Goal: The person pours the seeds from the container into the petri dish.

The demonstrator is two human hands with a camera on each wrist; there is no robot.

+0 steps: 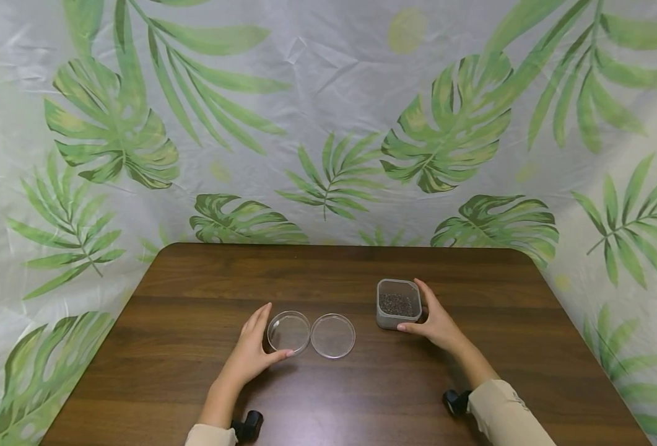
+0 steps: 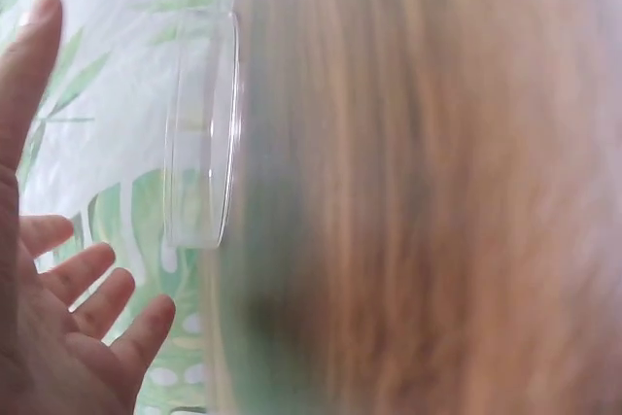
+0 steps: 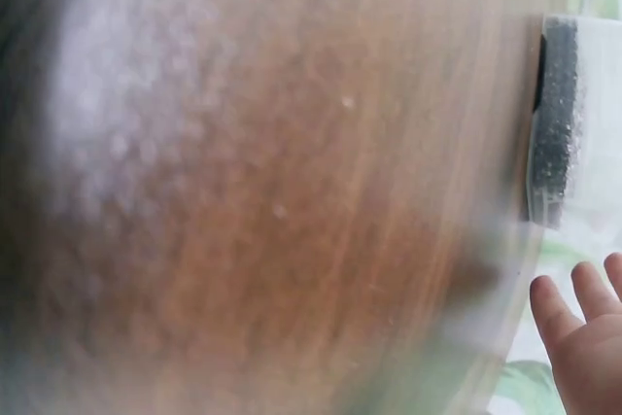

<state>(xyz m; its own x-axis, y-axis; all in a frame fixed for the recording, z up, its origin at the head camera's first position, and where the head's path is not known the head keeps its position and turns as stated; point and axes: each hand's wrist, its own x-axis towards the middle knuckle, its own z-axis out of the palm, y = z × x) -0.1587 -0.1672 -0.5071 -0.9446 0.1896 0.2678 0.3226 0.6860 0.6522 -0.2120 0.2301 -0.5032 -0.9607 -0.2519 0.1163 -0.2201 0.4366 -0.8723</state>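
A clear round petri dish [image 1: 288,332] lies on the table, with a second shallow round dish or lid [image 1: 332,336] right beside it. My left hand [image 1: 250,353] is spread at the first dish's left side, thumb at its near edge. The left wrist view has the fingers relaxed and apart from the dish's clear side wall [image 2: 199,143]. Farther right stands a square clear plastic container [image 1: 398,303], open on top, with dark grains inside. Around its right side my right hand [image 1: 436,322] is spread, thumb near the front corner; in the right wrist view, fingers [image 3: 554,313] extend beside the container [image 3: 556,123].
Dark brown wood table [image 1: 328,272] with rounded far corners carries everything. Directly behind its far edge hangs a leaf-print curtain [image 1: 328,124]. Small black devices [image 1: 248,426] sit at both wrists, near the light sleeves [image 1: 506,412].
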